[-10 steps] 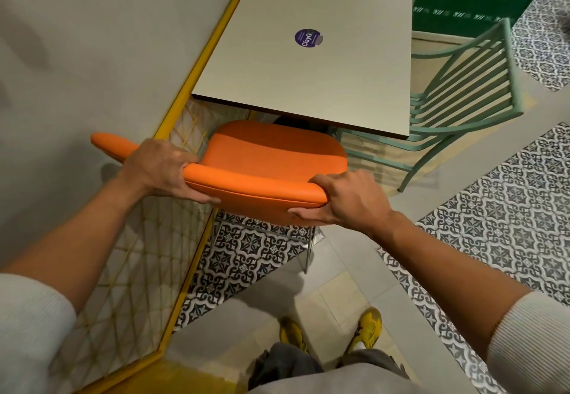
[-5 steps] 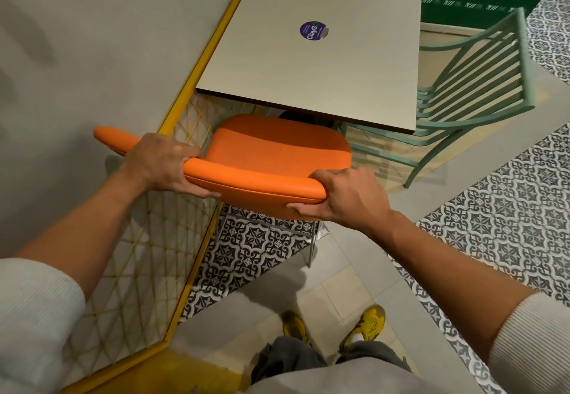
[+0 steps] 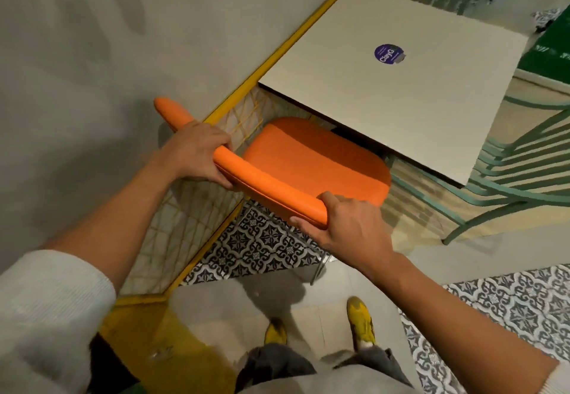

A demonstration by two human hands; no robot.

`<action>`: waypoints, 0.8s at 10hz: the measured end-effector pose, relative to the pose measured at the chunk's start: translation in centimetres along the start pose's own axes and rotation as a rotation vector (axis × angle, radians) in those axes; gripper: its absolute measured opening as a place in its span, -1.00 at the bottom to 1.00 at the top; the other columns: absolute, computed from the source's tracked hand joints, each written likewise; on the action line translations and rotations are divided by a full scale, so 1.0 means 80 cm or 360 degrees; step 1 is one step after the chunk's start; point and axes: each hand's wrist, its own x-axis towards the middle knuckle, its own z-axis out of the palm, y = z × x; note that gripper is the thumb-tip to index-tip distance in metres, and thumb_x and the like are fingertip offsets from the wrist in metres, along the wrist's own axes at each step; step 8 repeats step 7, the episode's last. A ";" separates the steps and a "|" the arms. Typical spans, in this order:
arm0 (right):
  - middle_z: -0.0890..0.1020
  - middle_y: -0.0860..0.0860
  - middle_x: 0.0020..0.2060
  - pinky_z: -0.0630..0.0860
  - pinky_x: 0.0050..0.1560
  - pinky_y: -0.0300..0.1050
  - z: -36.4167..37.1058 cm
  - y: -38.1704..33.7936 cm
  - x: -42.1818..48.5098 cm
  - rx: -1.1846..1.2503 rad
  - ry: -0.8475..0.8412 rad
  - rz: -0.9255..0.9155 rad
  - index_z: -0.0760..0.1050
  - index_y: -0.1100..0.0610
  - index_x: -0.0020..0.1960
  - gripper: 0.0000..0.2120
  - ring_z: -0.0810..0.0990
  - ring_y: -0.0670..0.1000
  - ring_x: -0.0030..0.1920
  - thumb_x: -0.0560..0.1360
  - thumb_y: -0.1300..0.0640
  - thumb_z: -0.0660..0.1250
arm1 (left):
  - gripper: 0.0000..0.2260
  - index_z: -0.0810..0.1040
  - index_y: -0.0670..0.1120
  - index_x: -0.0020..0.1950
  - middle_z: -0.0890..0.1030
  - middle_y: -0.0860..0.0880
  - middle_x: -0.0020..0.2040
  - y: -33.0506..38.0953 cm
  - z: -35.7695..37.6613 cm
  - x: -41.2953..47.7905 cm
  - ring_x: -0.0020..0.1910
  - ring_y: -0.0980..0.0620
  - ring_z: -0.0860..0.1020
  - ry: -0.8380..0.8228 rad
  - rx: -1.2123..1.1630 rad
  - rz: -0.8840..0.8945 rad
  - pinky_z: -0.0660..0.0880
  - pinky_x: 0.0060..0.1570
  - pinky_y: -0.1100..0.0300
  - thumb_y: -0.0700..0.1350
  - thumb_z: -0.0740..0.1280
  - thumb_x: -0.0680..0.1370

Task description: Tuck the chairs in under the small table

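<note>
Since a second ago, one orange chair (image 3: 311, 162) is sitting deeper under my surface (image 3: 401, 106), backrest running wall-to-aisle; both hands, left (image 3: 194, 152) and right (image 3: 348, 227), are gripping it; one green chair (image 3: 518, 159) is waiting.

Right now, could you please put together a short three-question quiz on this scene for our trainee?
1. True or false: both hands grip the backrest of the orange chair.
2. Which chair stands at the right side of the small table? A) a green slatted chair B) a black stool C) a second orange chair
3. Fill in: the round sticker on the tabletop is ____ in colour.

Key
1. True: the left hand and the right hand each clasp the backrest.
2. A
3. Purple
</note>
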 end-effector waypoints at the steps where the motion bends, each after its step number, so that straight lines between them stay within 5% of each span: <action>1: 0.63 -0.04 -0.19 0.54 -0.39 -0.03 -0.004 0.013 0.001 0.0106 -0.0055 -0.0185 0.51 -0.04 0.14 -0.41 0.62 0.07 -0.28 0.61 -0.52 0.08 | -0.10 0.55 -0.03 0.29 0.61 -0.11 0.31 0.056 0.009 -0.031 0.33 -0.19 0.53 0.0197 -0.0096 -0.0413 0.32 0.44 -0.12 0.43 0.55 0.08; 2: 0.66 0.00 -0.01 0.57 -0.25 0.03 -0.011 0.022 0.005 0.0270 -0.0170 -0.0352 0.44 -0.01 0.36 -0.44 0.66 0.10 -0.11 0.65 -0.43 0.11 | 0.06 0.21 -0.11 0.65 0.19 -0.17 0.69 0.147 0.030 -0.058 0.70 -0.19 0.06 0.0335 -0.0296 -0.0804 0.07 0.65 -0.16 0.05 0.67 0.27; 3: 0.63 0.04 0.21 0.59 -0.05 0.05 -0.016 0.028 0.011 0.0425 -0.0260 -0.0565 0.29 0.04 0.57 -0.35 0.65 0.12 0.09 0.66 -0.36 0.13 | 0.16 -0.19 0.01 0.74 -0.26 0.06 0.73 0.234 0.042 -0.081 0.72 -0.10 -0.03 0.0412 -0.0522 -0.1009 0.33 0.48 -0.12 0.11 0.58 0.42; 4: 0.59 0.05 0.29 0.56 0.05 0.01 -0.026 0.027 0.026 0.0491 -0.0301 -0.0762 0.21 0.06 0.63 -0.29 0.63 0.10 0.17 0.66 -0.36 0.13 | -0.09 -0.07 0.11 0.74 0.03 0.10 0.74 0.285 0.030 -0.111 0.32 0.02 0.55 0.0450 -0.0368 -0.1244 0.59 0.11 0.00 0.33 0.33 0.55; 5: 0.59 0.03 0.28 0.55 0.06 -0.01 -0.043 0.017 0.048 0.0525 -0.0321 -0.0918 0.19 0.03 0.64 -0.31 0.64 0.11 0.19 0.66 -0.34 0.16 | -0.34 0.35 0.10 0.64 0.57 0.08 0.46 0.309 0.004 -0.151 0.36 0.04 0.56 0.0467 -0.0062 -0.1434 0.53 0.22 0.07 0.36 0.18 0.59; 8: 0.60 0.01 0.29 0.60 0.05 0.03 -0.082 -0.033 0.084 0.0249 -0.0288 -0.1124 0.24 -0.01 0.58 -0.37 0.66 0.11 0.21 0.66 -0.36 0.14 | -0.40 0.54 0.03 0.51 0.66 0.05 0.36 0.338 -0.065 -0.240 0.27 0.00 0.64 0.0739 0.0063 -0.1832 0.61 0.16 0.04 0.34 0.22 0.59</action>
